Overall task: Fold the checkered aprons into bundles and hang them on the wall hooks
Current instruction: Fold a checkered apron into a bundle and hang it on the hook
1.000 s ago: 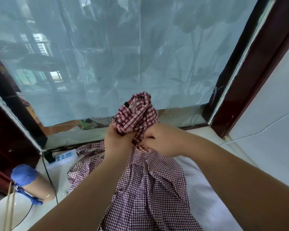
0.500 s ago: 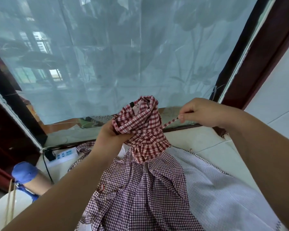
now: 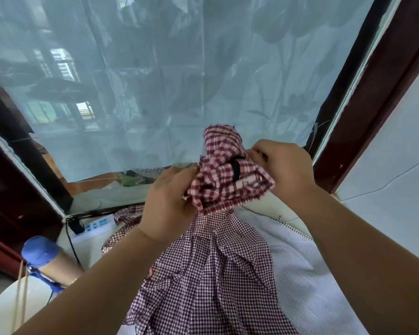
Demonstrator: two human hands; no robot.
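I have both hands raised in front of the curtain, closed on the same red-and-white checkered bundle (image 3: 230, 187). My left hand (image 3: 169, 206) grips its lower left side with the fingers curled into the cloth. My right hand (image 3: 284, 170) holds its upper right edge, fingertips pinched together against the fabric; I cannot tell whether a strap is caught between them. The bundle is held up between the 2 hands, clear of the bench, with a rounded hump of cloth standing above them and a short black strip (image 3: 236, 169) showing on its face.

Directly below the hands, a second apron (image 3: 215, 281) in a finer dark-red check lies rumpled on the bench, reaching toward me. A white cloth (image 3: 310, 267) is spread under my right forearm, just beside that apron. Left of my left wrist a white power strip (image 3: 94, 226) rests on the bench (image 3: 94, 255) with a black plug in it. Farther left and nearer me stands a blue-capped cup (image 3: 44, 255), and beside it a white plate (image 3: 7, 310). Behind the hands hangs a pale sheer curtain (image 3: 179, 81); a dark red window frame (image 3: 377, 97) rises to the right of them.
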